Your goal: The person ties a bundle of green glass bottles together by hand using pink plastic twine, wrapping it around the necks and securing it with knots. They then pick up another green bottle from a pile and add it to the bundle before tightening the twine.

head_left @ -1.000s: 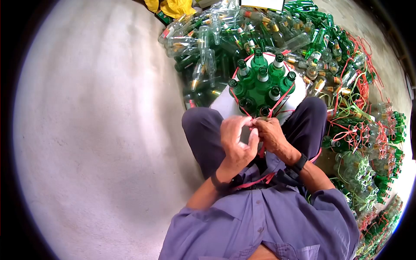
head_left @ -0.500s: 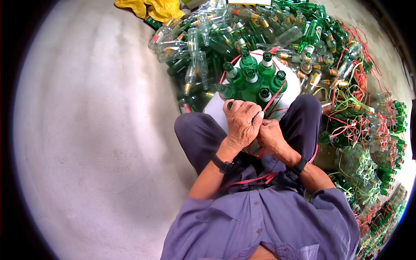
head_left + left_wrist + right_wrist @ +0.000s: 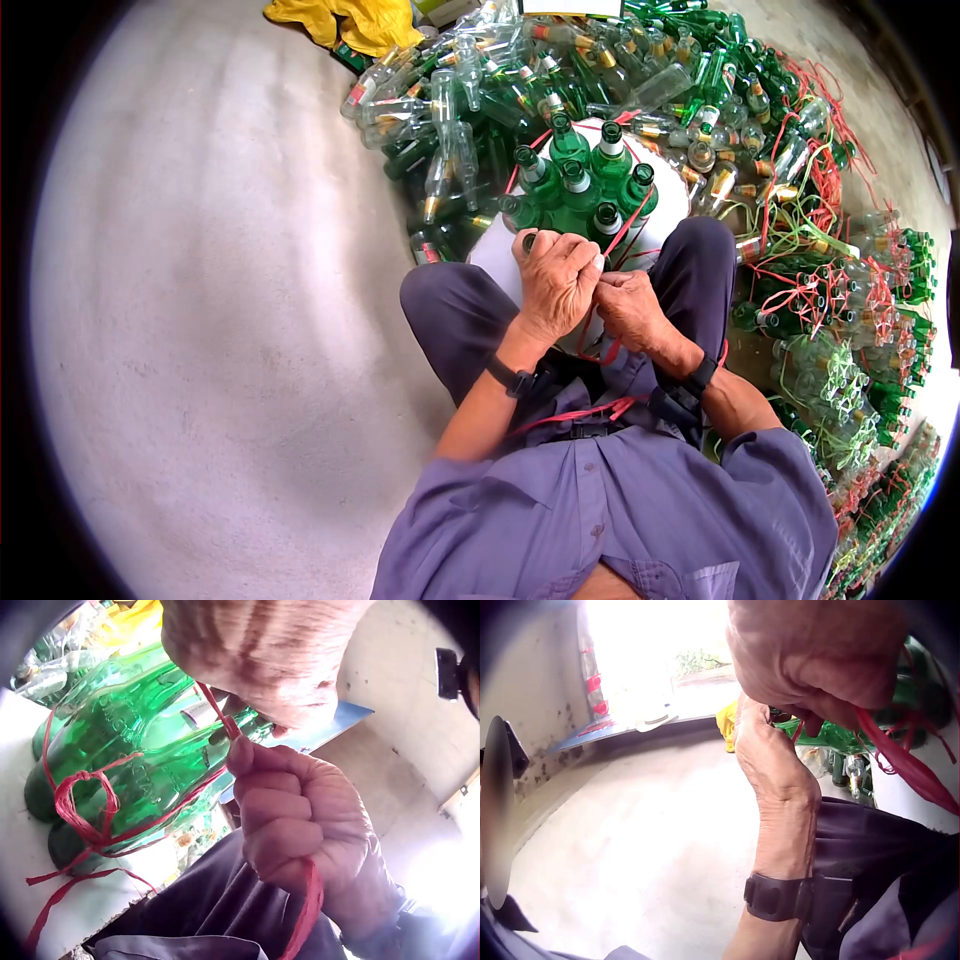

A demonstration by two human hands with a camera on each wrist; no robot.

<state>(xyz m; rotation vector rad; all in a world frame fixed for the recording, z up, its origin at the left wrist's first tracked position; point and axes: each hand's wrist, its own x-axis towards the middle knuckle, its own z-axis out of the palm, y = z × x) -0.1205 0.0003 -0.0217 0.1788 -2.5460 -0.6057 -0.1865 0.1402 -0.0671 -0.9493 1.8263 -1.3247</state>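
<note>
A bundle of upright green bottles [image 3: 575, 195] stands between the person's knees, with red plastic string [image 3: 172, 814] running round it. In the head view the left hand [image 3: 555, 285] curls over the near bottle necks, and a bottle mouth shows beside its fingers. I cannot tell whether it also pinches the string. Close against its thumb, the right hand [image 3: 632, 310] grips the string in a fist. The left wrist view shows the right thumb and forefinger pinching a taut strand that runs up beneath the left hand, while a tail hangs from the fist. A knotted loop lies against the bottles' sides.
The bottles stand on a white block [image 3: 655, 235]. Behind spreads a heap of loose clear and green bottles [image 3: 440, 130], with yellow cloth [image 3: 385, 25] beside it. Bundles tied with red and green string [image 3: 850, 375] line the right. Pale floor [image 3: 220, 300] lies to the left.
The left hand has come forward from beside the string, fingers curved in the air, to lie over the near bottle necks. The right hand stays near the string; little differs over the last half second.
</note>
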